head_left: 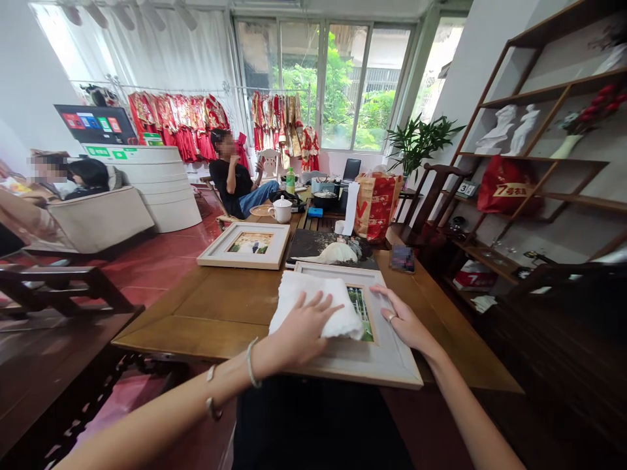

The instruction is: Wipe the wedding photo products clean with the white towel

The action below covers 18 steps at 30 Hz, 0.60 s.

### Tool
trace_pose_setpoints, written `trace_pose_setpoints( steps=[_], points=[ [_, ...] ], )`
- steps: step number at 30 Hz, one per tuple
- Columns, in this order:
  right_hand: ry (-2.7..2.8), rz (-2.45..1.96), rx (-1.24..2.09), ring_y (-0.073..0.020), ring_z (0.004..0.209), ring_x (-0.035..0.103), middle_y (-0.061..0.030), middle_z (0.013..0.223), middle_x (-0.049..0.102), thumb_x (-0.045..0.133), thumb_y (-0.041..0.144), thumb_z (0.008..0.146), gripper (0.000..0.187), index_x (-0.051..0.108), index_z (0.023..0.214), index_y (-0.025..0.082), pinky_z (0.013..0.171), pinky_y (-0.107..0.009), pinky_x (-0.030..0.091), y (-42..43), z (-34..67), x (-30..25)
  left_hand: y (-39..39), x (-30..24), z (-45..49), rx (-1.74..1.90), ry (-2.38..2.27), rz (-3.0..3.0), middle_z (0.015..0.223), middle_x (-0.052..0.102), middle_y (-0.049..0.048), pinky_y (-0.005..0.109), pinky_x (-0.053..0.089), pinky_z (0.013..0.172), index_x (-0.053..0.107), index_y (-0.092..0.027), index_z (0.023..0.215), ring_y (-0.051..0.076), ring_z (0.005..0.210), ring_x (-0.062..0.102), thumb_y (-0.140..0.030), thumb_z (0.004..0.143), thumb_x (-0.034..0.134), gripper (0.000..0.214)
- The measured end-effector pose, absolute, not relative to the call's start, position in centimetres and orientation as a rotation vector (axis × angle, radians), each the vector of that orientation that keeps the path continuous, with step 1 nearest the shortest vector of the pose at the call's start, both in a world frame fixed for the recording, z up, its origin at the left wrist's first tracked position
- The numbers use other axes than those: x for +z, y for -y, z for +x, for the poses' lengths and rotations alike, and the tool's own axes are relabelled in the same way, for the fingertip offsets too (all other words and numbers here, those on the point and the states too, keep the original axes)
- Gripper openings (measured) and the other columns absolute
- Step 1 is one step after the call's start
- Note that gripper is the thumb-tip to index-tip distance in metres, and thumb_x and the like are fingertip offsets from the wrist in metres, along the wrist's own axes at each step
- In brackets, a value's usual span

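A white cloth (313, 297) lies bunched over the left part of a pale picture frame (343, 362) at the table's near edge. My left hand (308, 326) presses flat on the cloth, its fingers spread. At the frame's right side, my right hand (402, 321) grips the border, with fingers over its face. Part of a green photo (365, 313) shows beside the cloth; the cloth hides the rest. A second framed photo (249, 243) lies flat further left. Beyond my frame is a dark photo panel (333, 249) with a white gown pictured on it.
A phone (402, 258) lies right of the frames on the wooden table (196, 307). Farther back stand a white lidded cup (281, 209), a green-capped bottle (290, 180) and a red-brown paper bag (377, 205). A seated person (235, 173) is at the far left side.
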State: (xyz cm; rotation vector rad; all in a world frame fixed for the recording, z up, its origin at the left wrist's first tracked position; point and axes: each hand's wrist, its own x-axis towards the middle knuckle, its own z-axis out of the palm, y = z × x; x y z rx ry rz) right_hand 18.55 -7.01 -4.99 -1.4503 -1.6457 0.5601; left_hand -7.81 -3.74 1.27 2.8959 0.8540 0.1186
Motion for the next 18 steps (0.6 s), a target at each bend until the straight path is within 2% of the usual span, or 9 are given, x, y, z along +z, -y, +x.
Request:
trace_pose_setpoints(
  steps=[3,5,10,15,18],
  points=[
    [1.671,-1.438,0.559,-0.0201,0.134,0.032,-0.0053,0.14,0.043,0.041,0.017,0.079,0.047,0.045,0.125,0.026,0.111,-0.045,0.02,7.3,18.5,-5.5,0.4,0.2,-6.9,0.276,-0.91,2.902,0.144,0.033,0.0106,0.051,0.019,0.107,0.032,-0.018,0.139,0.028,0.134,0.024,-0.022,0.087,0.041,0.052],
    [1.675,-1.431,0.562,-0.0199,0.134,0.032,-0.005,0.14,0.042,0.04,0.016,0.079,0.048,0.045,0.126,0.026,0.111,-0.045,0.02,7.3,18.4,-5.7,-1.2,-0.2,-6.4,0.349,-0.94,2.92,0.145,0.031,0.0114,0.05,0.02,0.107,0.03,-0.018,0.139,0.028,0.134,0.023,-0.025,0.09,0.039,0.05],
    [1.675,-1.447,0.563,-0.0206,0.133,0.033,-0.0058,0.139,0.043,0.041,0.014,0.078,0.048,0.046,0.124,0.026,0.111,-0.045,0.02,7.0,18.4,-5.9,-1.5,-0.4,-6.3,0.198,-0.879,3.028,0.148,0.023,0.0105,0.053,0.013,0.108,0.026,-0.021,0.142,0.033,0.136,0.011,-0.017,0.082,0.049,0.064],
    [1.658,-1.448,0.555,-0.0216,0.133,0.033,-0.0056,0.139,0.043,0.041,0.014,0.078,0.048,0.046,0.124,0.026,0.111,-0.046,0.02,6.4,18.5,-5.9,2.7,0.0,-7.7,0.041,-0.86,3.0,0.148,0.023,0.0114,0.058,0.01,0.106,0.025,-0.021,0.142,0.036,0.136,0.008,-0.016,0.072,0.055,0.076],
    [1.646,-1.456,0.565,-0.0223,0.133,0.032,-0.0063,0.14,0.042,0.041,0.014,0.078,0.047,0.046,0.123,0.025,0.111,-0.046,0.019,6.0,18.5,-5.9,5.7,0.7,-9.0,0.013,-0.836,2.944,0.148,0.023,0.0103,0.056,0.009,0.108,0.024,-0.02,0.142,0.033,0.137,0.008,-0.013,0.07,0.051,0.077]
  ],
)
